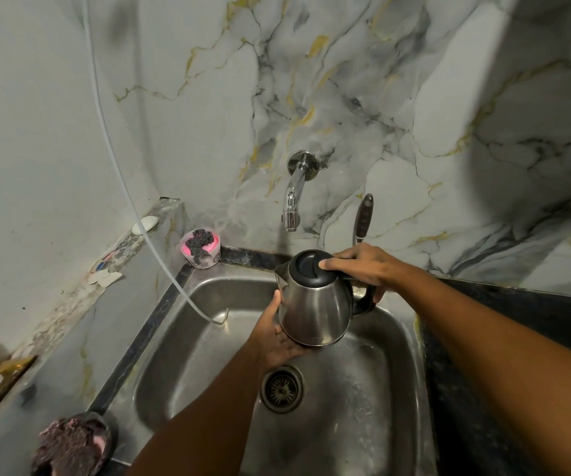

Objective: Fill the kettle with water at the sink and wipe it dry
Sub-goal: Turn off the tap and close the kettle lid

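A steel kettle (315, 304) with a black lid and black handle hangs over the steel sink (174, 355), tilted slightly. My right hand (363, 266) grips the handle, its thumb pressing on the shut lid. My left hand (277, 334) cups the kettle's base and lower side from the left. The chrome wall tap (294, 197) sticks out above the kettle; no water runs from it.
A pink tub with a steel scrubber (201, 249) sits at the sink's back left corner. A thin white hose (160, 255) drops into the basin. A dark-handled utensil (363, 218) leans on the marble wall. A bowl (71, 444) stands front left. Dark counter (535, 321) lies right.
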